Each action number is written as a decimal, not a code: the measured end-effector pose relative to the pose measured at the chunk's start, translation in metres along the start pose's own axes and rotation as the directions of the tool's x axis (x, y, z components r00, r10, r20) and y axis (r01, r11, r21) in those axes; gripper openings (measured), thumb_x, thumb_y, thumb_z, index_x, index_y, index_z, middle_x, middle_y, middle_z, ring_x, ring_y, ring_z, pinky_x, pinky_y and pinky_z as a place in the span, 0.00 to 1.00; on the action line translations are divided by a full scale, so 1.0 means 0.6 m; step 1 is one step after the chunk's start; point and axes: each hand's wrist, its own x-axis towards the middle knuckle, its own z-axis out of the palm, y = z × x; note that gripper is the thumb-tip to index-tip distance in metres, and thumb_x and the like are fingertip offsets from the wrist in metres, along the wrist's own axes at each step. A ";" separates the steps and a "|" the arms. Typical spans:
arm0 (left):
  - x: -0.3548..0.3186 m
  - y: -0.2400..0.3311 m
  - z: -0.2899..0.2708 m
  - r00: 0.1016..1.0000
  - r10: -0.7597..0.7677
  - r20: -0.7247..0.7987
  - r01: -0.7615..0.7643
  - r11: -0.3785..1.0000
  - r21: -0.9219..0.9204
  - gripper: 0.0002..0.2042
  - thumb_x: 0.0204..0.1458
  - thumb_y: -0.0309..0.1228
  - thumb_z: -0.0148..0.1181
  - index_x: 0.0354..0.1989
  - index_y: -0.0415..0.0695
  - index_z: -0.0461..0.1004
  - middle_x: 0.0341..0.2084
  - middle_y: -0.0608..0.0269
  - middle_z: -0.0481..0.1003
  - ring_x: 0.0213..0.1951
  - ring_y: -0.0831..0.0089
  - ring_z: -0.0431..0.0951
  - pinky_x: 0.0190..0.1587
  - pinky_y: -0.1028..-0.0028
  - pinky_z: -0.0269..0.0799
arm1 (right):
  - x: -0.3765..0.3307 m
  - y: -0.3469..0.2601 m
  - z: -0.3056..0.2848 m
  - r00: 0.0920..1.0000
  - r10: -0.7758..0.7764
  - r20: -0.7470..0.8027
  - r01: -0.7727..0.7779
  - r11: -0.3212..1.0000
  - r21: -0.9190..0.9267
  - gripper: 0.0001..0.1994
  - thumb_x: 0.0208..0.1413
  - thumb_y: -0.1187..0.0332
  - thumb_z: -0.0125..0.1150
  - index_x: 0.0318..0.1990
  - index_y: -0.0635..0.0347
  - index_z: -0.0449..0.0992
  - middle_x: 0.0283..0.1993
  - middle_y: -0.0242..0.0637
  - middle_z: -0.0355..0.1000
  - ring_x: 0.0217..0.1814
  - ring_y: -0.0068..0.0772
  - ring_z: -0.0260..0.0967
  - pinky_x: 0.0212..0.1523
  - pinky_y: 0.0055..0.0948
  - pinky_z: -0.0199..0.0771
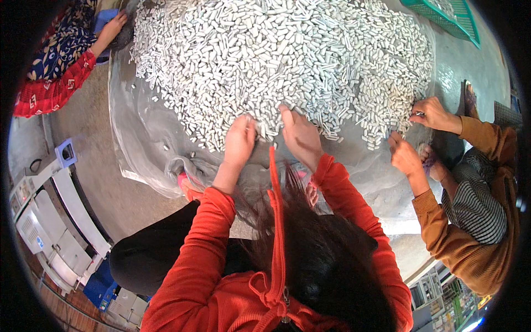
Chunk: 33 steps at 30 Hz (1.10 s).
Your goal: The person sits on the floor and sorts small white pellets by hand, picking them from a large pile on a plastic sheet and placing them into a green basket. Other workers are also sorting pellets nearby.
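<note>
A broad heap of small white capsule-shaped pieces (260, 50) lies on a clear plastic sheet (138, 127). At the heap's near edge is my left hand (239, 141), fingers curled together against the pieces, fingertips slightly blurred. Just right of it, my right hand (301, 137) reaches into the same edge with its fingers bent; what lies inside its grasp is hidden. Several loose pieces sit between my two hands. Both my forearms wear orange-red sleeves.
At right, a co-worker in a brown sleeve (442, 227) has both hands at the heap's edge. Another person's patterned red sleeve (61, 86) reaches in at upper left. A green basket (451, 22) stands at the far right. White equipment (58, 221) is at left.
</note>
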 end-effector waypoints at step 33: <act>0.038 0.030 -0.004 0.921 0.200 0.335 -0.248 0.963 0.106 0.05 0.48 0.36 0.58 0.31 0.52 0.75 0.26 0.62 0.70 0.28 0.63 0.74 0.29 0.67 0.70 | -0.058 0.052 -0.032 0.912 0.321 0.255 -0.372 0.385 0.845 0.07 0.56 0.69 0.54 0.38 0.63 0.69 0.25 0.31 0.68 0.24 0.17 0.61 0.25 0.19 0.61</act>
